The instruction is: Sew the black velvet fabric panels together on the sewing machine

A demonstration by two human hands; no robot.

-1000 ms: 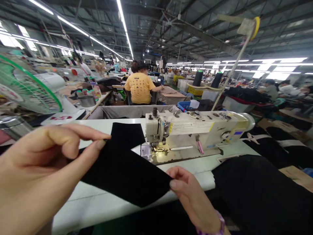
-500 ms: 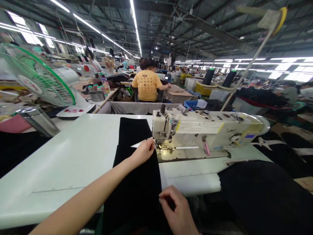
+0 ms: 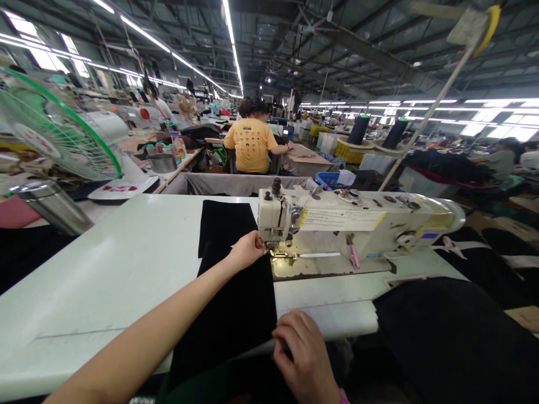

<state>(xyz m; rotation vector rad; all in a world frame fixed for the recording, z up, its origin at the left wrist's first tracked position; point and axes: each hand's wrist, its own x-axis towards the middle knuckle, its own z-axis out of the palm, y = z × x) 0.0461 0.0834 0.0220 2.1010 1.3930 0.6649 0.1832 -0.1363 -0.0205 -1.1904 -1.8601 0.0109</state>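
Note:
A long black fabric piece lies on the pale table along the left side of the sewing machine, its near end at the table's front edge. With fingers pinched, my left hand grips the fabric's right edge close beside the presser foot. A small white tip shows behind that hand; the rest of it is hidden. Lower down, my right hand is closed at the near right corner of the same fabric, thumb bent toward the fingers. Another black layer stretches beyond my left hand.
Pink-handled snips rest on the machine bed. More dark fabric is heaped at the right. A steel flask and a green-rimmed fan stand left. Ahead sits a person in a yellow shirt.
The black fabric's near end has shifted, and its front edge now shows by my right hand. The white pointed strip by my left hand is now mostly hidden. My right hand has risen slightly.

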